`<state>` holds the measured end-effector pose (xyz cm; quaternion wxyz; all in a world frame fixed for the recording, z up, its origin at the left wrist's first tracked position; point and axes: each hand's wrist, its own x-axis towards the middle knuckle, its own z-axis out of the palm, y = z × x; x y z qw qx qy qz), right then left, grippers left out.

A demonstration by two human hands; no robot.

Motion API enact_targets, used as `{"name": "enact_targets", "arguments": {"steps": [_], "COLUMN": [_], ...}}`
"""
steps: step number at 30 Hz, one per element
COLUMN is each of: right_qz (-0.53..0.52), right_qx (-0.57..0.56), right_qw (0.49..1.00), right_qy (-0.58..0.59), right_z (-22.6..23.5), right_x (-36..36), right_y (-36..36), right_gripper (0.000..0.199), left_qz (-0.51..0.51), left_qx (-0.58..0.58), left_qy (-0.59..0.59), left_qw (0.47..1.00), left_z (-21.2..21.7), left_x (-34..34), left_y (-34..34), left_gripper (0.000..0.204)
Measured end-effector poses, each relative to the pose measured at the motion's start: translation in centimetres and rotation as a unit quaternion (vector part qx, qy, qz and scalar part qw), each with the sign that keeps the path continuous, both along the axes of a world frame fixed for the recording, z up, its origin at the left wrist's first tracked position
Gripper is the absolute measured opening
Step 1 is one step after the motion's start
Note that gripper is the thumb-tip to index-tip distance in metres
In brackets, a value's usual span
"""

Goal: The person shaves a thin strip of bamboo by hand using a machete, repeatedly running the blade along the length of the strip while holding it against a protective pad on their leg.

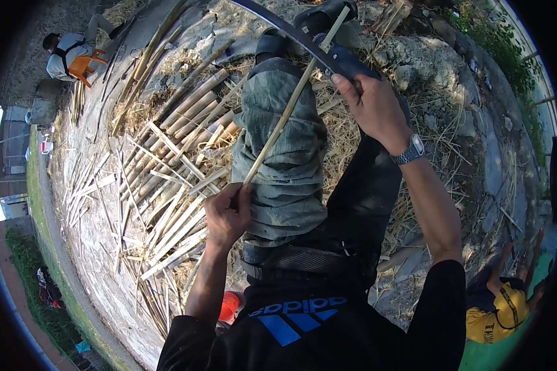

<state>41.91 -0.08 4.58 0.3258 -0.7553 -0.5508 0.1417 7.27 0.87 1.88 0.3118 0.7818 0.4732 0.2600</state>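
Bamboo strip [291, 102]: long axis diagonal, near end lower-left, far end pointing upper-right, lying over the camouflage cloth [281, 154] on the lap. Left hand [228, 213] fist-closed round its near end. Right hand [370, 102] wrapped round the curved knife [303, 38], blade crossing the strip near its far end.

Split bamboo strips [167, 210] lie heaped on concrete ground [99, 247]; a person in yellow [495, 312] sits nearby.
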Motion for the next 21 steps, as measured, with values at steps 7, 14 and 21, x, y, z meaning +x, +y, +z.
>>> {"name": "enact_targets", "arguments": {"steps": [7,14,21], "right_qz": [0.016,-0.251,-0.208], "right_qx": [-0.012,-0.042,0.111], "right_qw": [0.999,0.948,0.916], "right_qy": [-0.044,0.190,0.324], "right_z": [-1.8,-5.6,-1.4], "right_x": [1.0,17.8,7.3], "right_y": [-1.0,-0.1,-5.5], "right_gripper": [0.070,0.064,0.040], "left_qz": [-0.002,-0.018,0.000], "left_qx": [0.027,0.007,0.018], "left_qy": [-0.021,0.024,0.066], "left_qw": [0.999,1.000,0.998], "left_z": [-0.6,-0.6,1.4], "left_x": [-1.6,-3.5,-5.1], "left_y": [0.3,0.8,1.4], "left_gripper": [0.015,0.018,0.021]}}
